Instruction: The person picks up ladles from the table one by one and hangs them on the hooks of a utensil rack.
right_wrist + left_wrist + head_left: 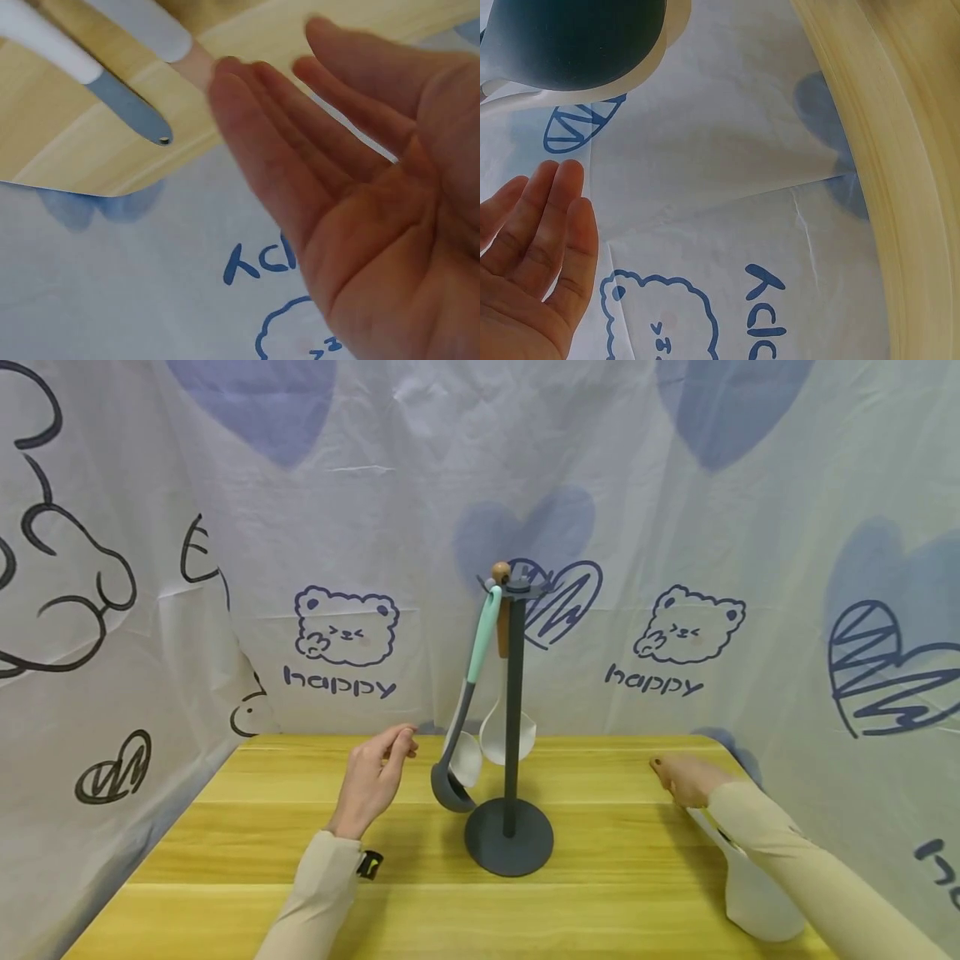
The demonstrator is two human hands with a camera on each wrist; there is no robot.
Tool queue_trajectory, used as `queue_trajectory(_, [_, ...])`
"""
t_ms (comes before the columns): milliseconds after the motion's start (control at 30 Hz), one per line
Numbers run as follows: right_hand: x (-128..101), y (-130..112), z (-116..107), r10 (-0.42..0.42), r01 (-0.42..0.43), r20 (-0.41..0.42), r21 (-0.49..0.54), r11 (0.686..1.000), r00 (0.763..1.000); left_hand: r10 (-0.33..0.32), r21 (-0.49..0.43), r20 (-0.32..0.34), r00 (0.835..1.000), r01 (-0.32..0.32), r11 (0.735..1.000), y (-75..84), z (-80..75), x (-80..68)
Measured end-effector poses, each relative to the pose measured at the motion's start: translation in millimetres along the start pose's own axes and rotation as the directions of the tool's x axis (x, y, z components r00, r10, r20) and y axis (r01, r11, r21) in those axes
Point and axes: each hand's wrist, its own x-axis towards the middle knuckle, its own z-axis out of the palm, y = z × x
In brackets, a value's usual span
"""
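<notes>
A dark grey utensil stand (515, 718) rises from a round base on the wooden table. From its hooks hang a grey ladle (453, 777) with a mint-green handle and white-headed utensils, one white head (492, 739) below a brown handle. My left hand (372, 781) hovers left of the ladle, its fingers loosely extended and holding nothing; the left wrist view has the ladle's dark bowl (577, 41) above the fingertips. At the table's right, my right hand (688, 779) is over a white utensil (763, 897) lying flat. In the right wrist view its fingers extend, fingertips overlapping a white utensil's beige end (196, 67).
Beside that beige end lies a grey handle end (135, 112) with a hole, joined to a white shaft. The wooden table (247, 827) ends at a white patterned cloth (420, 527) hanging behind and at both sides. A dark watch-like band (370, 864) sits at my left wrist.
</notes>
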Motion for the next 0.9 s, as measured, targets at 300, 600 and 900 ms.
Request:
queue_trajectory(300, [-8.3,-2.1,13.1,0.055,-0.064,0.101,0.092,0.994,0.993,-0.011,0.013,0.014,1.000,0.011,1.000,-2.1,-4.3,-3.3])
queue_trajectory(600, [-15.7,2.8,23.4,0.073,-0.074,0.028,0.045,0.996,0.997,-0.022,0.016,0.013,1.000,0.022,1.000,-1.3,-4.6,-0.1])
queue_trajectory(900, [-23.2,6.0,34.3,0.091,-0.090,0.002,0.061,0.994,0.996,-0.009,0.011,0.014,1.000,0.009,1.000,-0.4,-4.2,0.0])
